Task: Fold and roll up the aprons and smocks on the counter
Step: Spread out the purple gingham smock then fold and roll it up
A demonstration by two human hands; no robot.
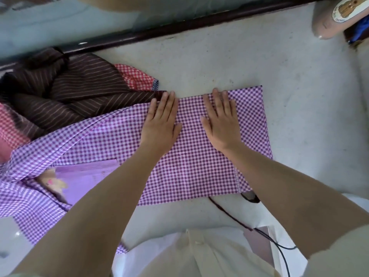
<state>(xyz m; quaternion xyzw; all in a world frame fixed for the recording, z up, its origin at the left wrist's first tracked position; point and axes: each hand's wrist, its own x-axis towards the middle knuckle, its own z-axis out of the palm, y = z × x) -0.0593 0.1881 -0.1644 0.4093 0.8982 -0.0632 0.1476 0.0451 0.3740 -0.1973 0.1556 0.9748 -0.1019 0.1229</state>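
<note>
Pale grey counter [299, 116] under everything, and I'm looking straight down at it. Nearest me, at the bottom of the frame, is a cream shirt [199, 256], with a dark cord [229, 213] running from it up to the near edge of the cloth.

Just beyond, the purple checked smock [189, 172] lies across the centre. Its right part is flat and squared off; its left part is looser and runs off the lower left edge, where a plain lilac panel [85, 176] shows.

Both hands are on it. The left hand [161, 124] is palm down, fingers straight and close together, pressing near the far edge. The right hand [221, 120] is just beside it in the same flat press, a strip of check between them.

Further back on the left, a brown striped apron [69, 92] sits bunched up, touching the smock, with red checked cloth [135, 76] peeking out behind. Along the far edge runs a dark rail [179, 29]. In the upper right corner there's a pinkish rounded object [323, 21], and I can't tell what it is.
</note>
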